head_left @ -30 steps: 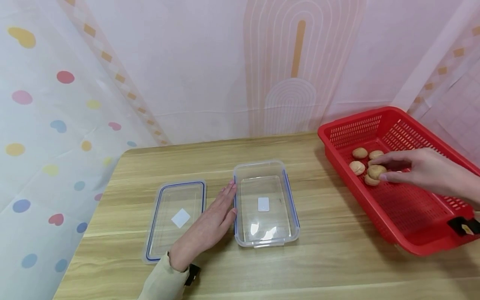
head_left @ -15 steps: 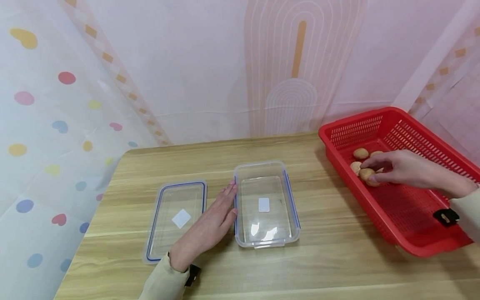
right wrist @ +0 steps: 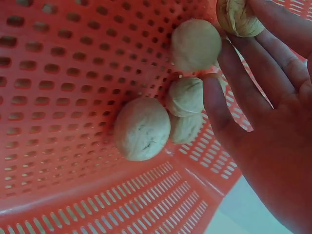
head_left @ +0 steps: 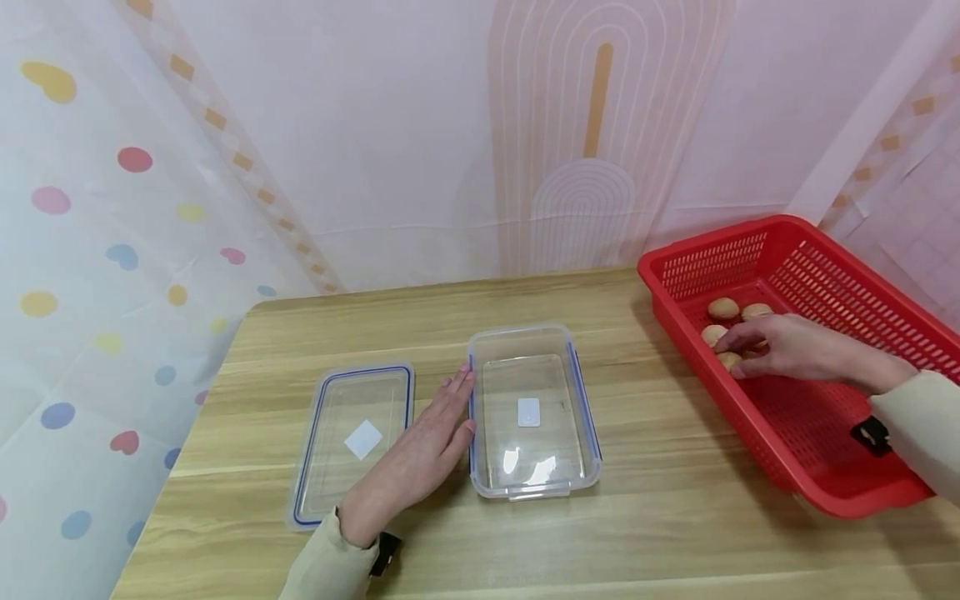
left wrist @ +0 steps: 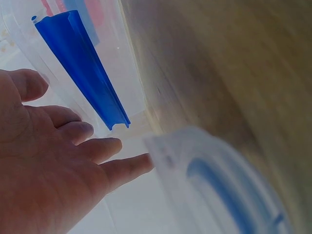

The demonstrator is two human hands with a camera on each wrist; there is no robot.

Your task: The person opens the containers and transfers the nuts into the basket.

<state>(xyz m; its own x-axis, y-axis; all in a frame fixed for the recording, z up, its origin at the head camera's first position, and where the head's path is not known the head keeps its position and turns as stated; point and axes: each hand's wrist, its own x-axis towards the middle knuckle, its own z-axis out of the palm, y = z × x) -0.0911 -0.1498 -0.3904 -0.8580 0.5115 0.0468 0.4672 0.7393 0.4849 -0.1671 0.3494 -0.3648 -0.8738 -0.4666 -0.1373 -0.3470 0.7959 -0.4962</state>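
My right hand reaches down into the red plastic basket. Thumb and fingers pinch a walnut, seen at the top of the right wrist view; in the head view this walnut is partly covered. Other walnuts lie close by against the basket's wall. My left hand rests with extended fingers against the left side of a clear lidless food container. Its blue-edged side shows beside the left fingers in the head view, and a blue latch hangs near them in the left wrist view.
A clear lid with a blue seal lies flat left of the container, partly under the left forearm. The wooden table meets a patterned cloth backdrop at the back. The basket's raised walls surround the right hand.
My right hand has moved left and slightly down inside the basket, carrying the pinched walnut toward the basket's near-left wall. The left hand and the container have stayed in place.
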